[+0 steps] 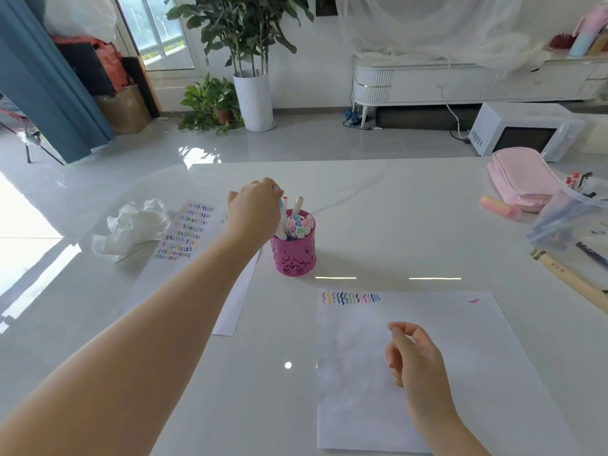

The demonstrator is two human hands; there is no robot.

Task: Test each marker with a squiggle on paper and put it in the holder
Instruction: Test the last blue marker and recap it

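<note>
Head: white table (394, 209), pink holder (293, 255), floor (312, 143)

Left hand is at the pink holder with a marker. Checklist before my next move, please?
1. Left hand grips the marker: ok.
2. The marker fully seated in the pink holder: cannot tell, the hand hides part of it.
3. The pink holder upright: ok.
4. Right hand empty, over the near paper: ok.
5. Blank room on the near paper below the squiggle row: ok.
</note>
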